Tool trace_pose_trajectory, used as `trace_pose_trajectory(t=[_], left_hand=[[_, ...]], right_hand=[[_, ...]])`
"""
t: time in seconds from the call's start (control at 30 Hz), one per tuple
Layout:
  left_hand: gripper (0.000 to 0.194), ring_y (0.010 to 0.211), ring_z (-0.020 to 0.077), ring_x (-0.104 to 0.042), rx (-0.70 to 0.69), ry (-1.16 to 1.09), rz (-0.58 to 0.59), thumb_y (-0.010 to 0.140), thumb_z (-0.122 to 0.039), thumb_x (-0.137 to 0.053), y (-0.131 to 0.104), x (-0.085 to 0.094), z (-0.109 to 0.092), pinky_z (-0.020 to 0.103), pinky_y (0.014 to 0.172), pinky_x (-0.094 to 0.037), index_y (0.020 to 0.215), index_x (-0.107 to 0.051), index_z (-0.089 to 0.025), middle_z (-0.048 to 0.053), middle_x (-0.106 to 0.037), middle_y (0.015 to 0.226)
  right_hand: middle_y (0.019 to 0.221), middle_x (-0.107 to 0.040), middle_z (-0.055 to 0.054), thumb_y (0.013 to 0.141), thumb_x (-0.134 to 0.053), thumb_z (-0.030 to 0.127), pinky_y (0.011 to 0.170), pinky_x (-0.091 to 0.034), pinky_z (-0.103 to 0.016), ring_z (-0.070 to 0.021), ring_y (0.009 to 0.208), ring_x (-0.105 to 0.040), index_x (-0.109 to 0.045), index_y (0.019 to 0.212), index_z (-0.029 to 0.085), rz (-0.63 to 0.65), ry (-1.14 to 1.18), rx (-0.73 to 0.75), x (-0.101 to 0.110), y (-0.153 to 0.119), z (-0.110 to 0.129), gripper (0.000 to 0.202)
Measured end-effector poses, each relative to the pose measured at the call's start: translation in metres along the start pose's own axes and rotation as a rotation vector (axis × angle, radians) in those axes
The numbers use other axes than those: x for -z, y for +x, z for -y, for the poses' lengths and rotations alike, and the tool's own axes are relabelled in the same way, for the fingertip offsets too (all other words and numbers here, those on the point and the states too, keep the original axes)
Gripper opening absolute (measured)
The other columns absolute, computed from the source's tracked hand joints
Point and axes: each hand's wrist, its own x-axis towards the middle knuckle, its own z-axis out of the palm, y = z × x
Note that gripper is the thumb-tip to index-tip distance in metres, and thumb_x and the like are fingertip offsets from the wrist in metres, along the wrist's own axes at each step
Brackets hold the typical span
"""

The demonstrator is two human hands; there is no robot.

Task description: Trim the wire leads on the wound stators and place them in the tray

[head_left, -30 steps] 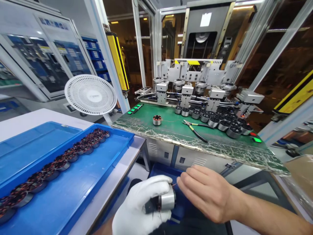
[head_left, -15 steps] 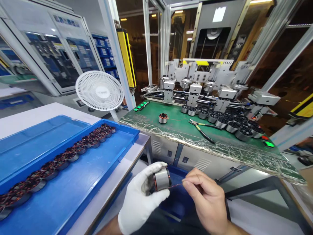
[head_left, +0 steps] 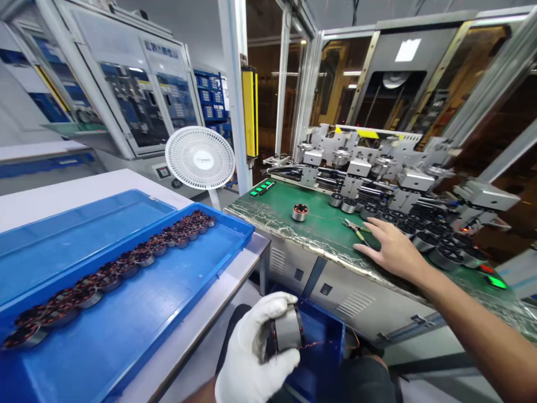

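My left hand, in a white glove, grips a silver motor stator on its side between thumb and fingers, above a dark blue bin. Thin copper wire trails from the stator to the right. My bare right hand reaches over the green bench top, fingers spread, at the handles of the cutting pliers. Part of the pliers is hidden beneath it. One stator with copper windings stands upright on the bench, left of the pliers.
Several black-topped stators crowd the bench's right side before the winding machine. At left, a blue tray holds rows of copper-wound stators. A white fan stands behind it. Green buttons sit at the bench's back left.
My right hand has let go of the copper wire and moved up and right to the pliers, opening its fingers. The left hand still holds the stator. The camera view has turned left.
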Motion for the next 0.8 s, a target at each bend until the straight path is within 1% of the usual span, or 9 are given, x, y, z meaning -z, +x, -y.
trace_pose_trajectory(t=[0.1,0.23,0.33,0.4,0.47,0.53,0.63,0.7,0.8], left_hand=[[0.049,0.112,0.0229,-0.068,-0.039,0.036,0.017,0.078,-0.03,-0.079,-0.003,0.006,0.001,0.03,0.094,-0.058,0.124,-0.063,-0.034,0.007,-0.069,0.123],[0.047,0.111,0.0231,-0.069,-0.008,0.082,-0.058,0.075,-0.028,-0.081,-0.001,0.018,-0.001,0.03,0.094,-0.058,0.119,-0.067,-0.034,0.006,-0.07,0.122],[0.045,0.108,0.0221,-0.071,0.025,0.143,-0.123,0.074,-0.026,-0.081,0.005,0.025,-0.004,0.027,0.093,-0.058,0.117,-0.069,-0.034,0.006,-0.073,0.118],[0.044,0.108,0.0206,-0.071,0.03,0.171,-0.141,0.074,-0.025,-0.081,0.009,0.027,-0.005,0.024,0.093,-0.057,0.116,-0.069,-0.034,0.005,-0.074,0.116],[0.043,0.108,0.0195,-0.071,0.036,0.181,-0.142,0.075,-0.025,-0.08,0.013,0.027,-0.005,0.023,0.094,-0.056,0.116,-0.069,-0.034,0.004,-0.075,0.116],[0.043,0.108,0.0197,-0.071,0.039,0.173,-0.135,0.076,-0.027,-0.08,0.014,0.024,-0.003,0.024,0.095,-0.056,0.116,-0.069,-0.034,0.004,-0.074,0.116],[0.041,0.108,0.0221,-0.071,0.018,0.14,-0.129,0.076,-0.03,-0.08,0.014,0.017,-0.003,0.028,0.093,-0.058,0.115,-0.07,-0.033,0.005,-0.074,0.115],[0.041,0.107,0.0234,-0.072,-0.001,0.134,-0.123,0.075,-0.031,-0.081,0.014,0.014,-0.003,0.029,0.091,-0.059,0.114,-0.07,-0.031,0.006,-0.075,0.114],[0.041,0.107,0.0236,-0.071,-0.006,0.147,-0.095,0.075,-0.031,-0.081,0.013,0.011,-0.004,0.029,0.092,-0.059,0.115,-0.07,-0.03,0.007,-0.074,0.115]], right_hand=[[0.119,-0.063,-0.026,0.089,-0.026,0.08,0.087,-0.052,-0.058,-0.042,0.105,-0.062,-0.063,0.122,0.0,0.129,-0.057,0.001,-0.013,0.004,-0.017,0.094],[0.111,-0.067,-0.021,0.092,-0.026,0.076,0.082,-0.052,-0.057,-0.0389,0.099,-0.064,-0.067,0.115,0.008,0.195,-0.098,0.03,-0.006,-0.015,-0.008,0.083],[0.118,-0.064,-0.021,0.092,-0.039,0.07,0.086,-0.054,-0.048,-0.0347,0.103,-0.063,-0.062,0.123,0.008,0.093,-0.141,0.19,0.006,-0.035,0.003,0.072],[0.112,-0.064,-0.021,0.095,-0.042,0.055,0.078,-0.056,-0.045,-0.0335,0.096,-0.064,-0.059,0.125,0.007,-0.011,-0.168,0.301,0.016,-0.05,0.017,0.06],[0.104,-0.064,-0.019,0.094,-0.043,0.035,0.069,-0.056,-0.043,-0.0312,0.086,-0.063,-0.058,0.124,0.008,-0.082,-0.141,0.336,0.026,-0.067,0.041,0.044],[0.104,-0.062,-0.017,0.09,-0.046,0.022,0.07,-0.057,-0.038,-0.0279,0.087,-0.063,-0.055,0.128,0.009,-0.104,0.02,0.296,0.032,-0.088,0.076,0.041],[0.115,-0.06,-0.016,0.087,-0.048,0.015,0.079,-0.058,-0.027,-0.0235,0.1,-0.064,-0.044,0.141,0.012,-0.056,0.42,0.179,0.028,-0.122,0.138,0.055],[0.114,-0.061,-0.015,0.085,-0.045,0.012,0.079,-0.057,-0.023,-0.0209,0.098,-0.065,-0.04,0.145,0.013,-0.031,0.661,0.137,0.018,-0.138,0.171,0.06],[0.11,-0.061,-0.013,0.084,-0.049,0.014,0.083,-0.057,-0.025,-0.0207,0.096,-0.065,-0.034,0.149,0.014,0.061,0.996,0.153,0.003,-0.146,0.197,0.066]])
